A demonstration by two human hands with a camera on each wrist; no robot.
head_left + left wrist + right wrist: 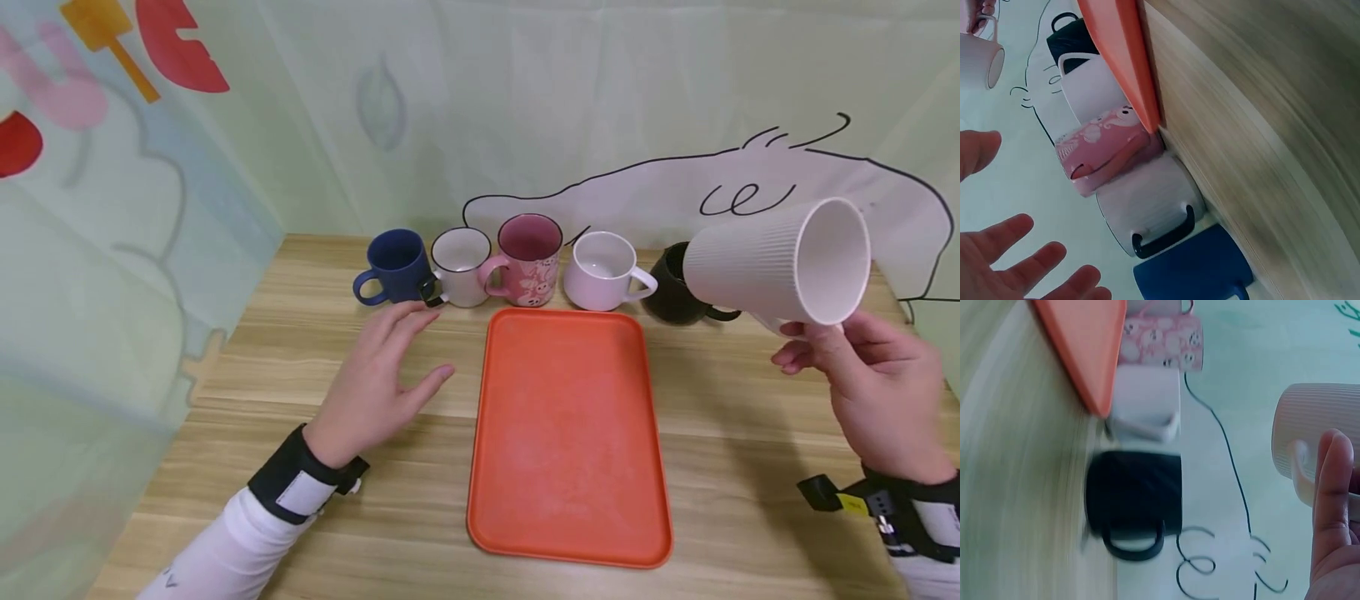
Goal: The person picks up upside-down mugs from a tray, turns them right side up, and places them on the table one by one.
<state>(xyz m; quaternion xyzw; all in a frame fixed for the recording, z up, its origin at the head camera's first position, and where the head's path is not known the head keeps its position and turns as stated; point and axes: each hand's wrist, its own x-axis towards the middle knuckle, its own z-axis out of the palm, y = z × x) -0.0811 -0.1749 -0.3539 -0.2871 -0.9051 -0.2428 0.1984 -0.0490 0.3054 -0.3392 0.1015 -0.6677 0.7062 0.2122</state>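
Note:
My right hand [885,383] grips a tall white ribbed mug [750,258] by its handle, raised above the table and tipped sideways with its mouth facing right in the head view. In the right wrist view, fingers [1334,494] lie at the handle of that mug [1316,425]. My left hand [378,379] hovers left of the orange tray [570,442], fingers spread, holding nothing. Closest to it are a navy mug [397,267] and a white mug with a black handle [461,267]. Further along the row stand a pink patterned mug [531,258], a plain white cup [600,271] and a black mug [675,292].
The row of mugs stands along the back of the wooden table [405,517], just behind the tray. A printed curtain [420,108] hangs behind and to the left. The raised mug partly covers the black mug in the head view.

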